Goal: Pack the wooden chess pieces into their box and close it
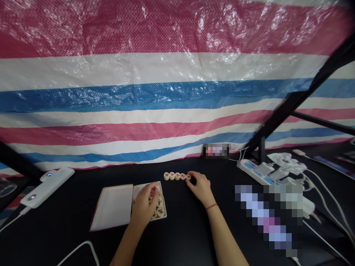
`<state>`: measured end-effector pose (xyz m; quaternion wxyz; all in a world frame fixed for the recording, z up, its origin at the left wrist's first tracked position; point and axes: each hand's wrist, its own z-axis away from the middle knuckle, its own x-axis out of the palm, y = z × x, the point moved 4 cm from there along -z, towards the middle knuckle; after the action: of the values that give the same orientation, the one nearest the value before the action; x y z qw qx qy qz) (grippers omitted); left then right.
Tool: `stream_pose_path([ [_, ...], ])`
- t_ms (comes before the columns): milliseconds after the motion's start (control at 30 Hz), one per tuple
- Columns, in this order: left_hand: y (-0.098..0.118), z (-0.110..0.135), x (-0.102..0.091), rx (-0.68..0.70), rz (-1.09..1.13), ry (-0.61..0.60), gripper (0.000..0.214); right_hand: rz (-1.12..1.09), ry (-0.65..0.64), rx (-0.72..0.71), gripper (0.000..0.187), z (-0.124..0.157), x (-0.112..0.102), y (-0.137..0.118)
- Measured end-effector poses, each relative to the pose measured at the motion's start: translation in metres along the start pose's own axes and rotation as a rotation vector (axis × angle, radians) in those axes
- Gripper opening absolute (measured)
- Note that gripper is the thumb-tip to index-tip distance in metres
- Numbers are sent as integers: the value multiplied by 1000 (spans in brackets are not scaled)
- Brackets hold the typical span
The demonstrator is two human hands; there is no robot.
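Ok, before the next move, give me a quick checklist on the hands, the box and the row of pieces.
1. Right hand at the row: ok, thumb and forefinger on the right-end piece.
2. Row of five pieces face up: ok, red characters show.
3. Box open: ok, lid folded out to the left.
4. Pieces in the box: ok, several show.
5. Left hand gripping a piece: cannot tell, its fingertips are hidden.
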<state>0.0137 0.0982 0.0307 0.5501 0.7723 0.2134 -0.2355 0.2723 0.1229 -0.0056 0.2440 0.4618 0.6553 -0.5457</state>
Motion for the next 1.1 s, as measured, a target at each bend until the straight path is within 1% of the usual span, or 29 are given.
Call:
stream_pose_path([
  [67,-2,-2,-3,21,-41,-6,28,-13,43,-5,26,-1,-2,-1],
  [133,-6,-5,-6,37,-104,-12,27,-37,129,-28,26,-1,-7,-5],
  [200,-10,-6,-11,30,-194,-3,27,-84,210,-80,24,0,-12,-15],
  [267,-13,-6,-15,-17,-306,13,26,-164,217,-148,22,3,-13,-29],
  [333,-14,-6,-20,-93,-420,19,25,-254,140,-225,21,8,-9,-48],
  [400,-14,-6,-25,-166,-510,9,25,-323,19,-305,21,15,-2,-68],
  [467,-16,-6,-31,-208,-567,-8,26,-344,-101,-361,24,23,6,-85],
  [533,-19,-8,-36,-232,-597,-28,27,-330,-197,-380,25,30,14,-97],
  [633,-27,-9,-41,-232,-607,-79,28,-299,-287,-375,26,36,21,-104],
  [800,-35,-10,-37,-149,-553,-235,31,-303,-326,-368,25,39,25,-106],
  [900,-36,-8,-35,-152,-558,-289,30,-322,-334,-356,24,39,27,-106],
  [1000,-36,-7,-35,-177,-557,-301,29,-342,-337,-347,26,38,28,-105],
  [1100,-35,-5,-37,-167,-563,-248,28,-351,-337,-340,26,37,28,-105],
])
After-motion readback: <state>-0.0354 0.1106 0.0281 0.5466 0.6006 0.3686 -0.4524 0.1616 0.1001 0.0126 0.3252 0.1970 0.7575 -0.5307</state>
